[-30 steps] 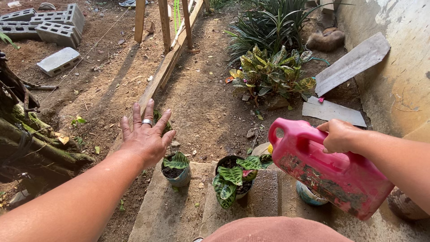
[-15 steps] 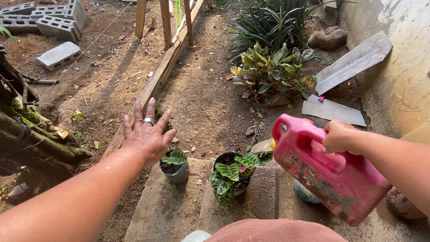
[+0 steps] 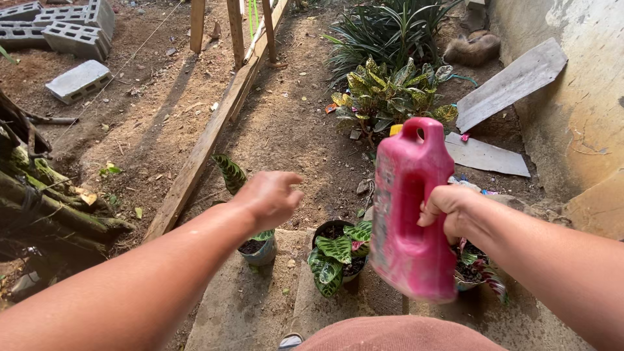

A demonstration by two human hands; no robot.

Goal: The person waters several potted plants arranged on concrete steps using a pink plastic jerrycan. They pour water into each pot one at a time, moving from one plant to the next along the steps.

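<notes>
Right hand [image 3: 448,211] clenched on pink jug [image 3: 411,214] handle, jug upright above potted plant [image 3: 338,250]. Left hand [image 3: 270,195] released, loosely curled, hovering over grey pot [image 3: 260,250], well apart from jug.

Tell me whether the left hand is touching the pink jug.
No, the left hand hovers apart from the pink jug, which only the right hand grips.

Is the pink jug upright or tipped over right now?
Upright. The pink jug stands with its neck at the top, gripped by the handle in the right hand, above the potted plants.
</notes>
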